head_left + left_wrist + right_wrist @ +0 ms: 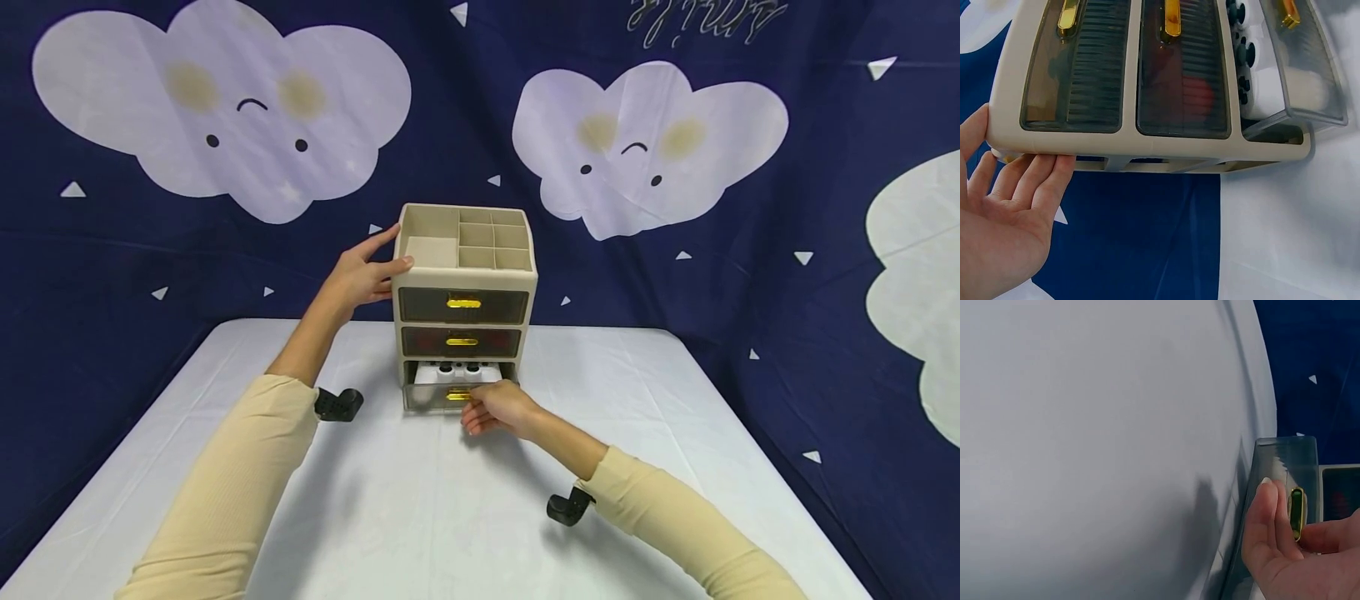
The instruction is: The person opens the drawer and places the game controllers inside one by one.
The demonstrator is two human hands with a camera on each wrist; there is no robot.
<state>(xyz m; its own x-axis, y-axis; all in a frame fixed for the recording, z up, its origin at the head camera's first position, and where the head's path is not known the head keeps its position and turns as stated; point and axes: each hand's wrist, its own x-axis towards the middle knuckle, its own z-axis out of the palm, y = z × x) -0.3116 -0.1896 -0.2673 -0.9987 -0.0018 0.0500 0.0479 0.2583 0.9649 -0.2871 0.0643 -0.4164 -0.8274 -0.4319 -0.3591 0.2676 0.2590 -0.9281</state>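
Observation:
A beige desktop drawer organizer stands upright on the table, with dark see-through drawers and gold handles. At its upper left corner my left hand holds on, thumb over the top rim and fingers against the side panel. The bottom drawer is pulled partly out. My right hand pinches that drawer's gold handle between thumb and fingers. Inside the drawer lies a white game controller with two black thumbsticks, partly hidden by the drawer front.
Compartments divide the organizer's top. The top drawer and middle drawer are closed; something red shows dimly inside the middle one. White cloth covers the table. A dark blue curtain with clouds hangs behind.

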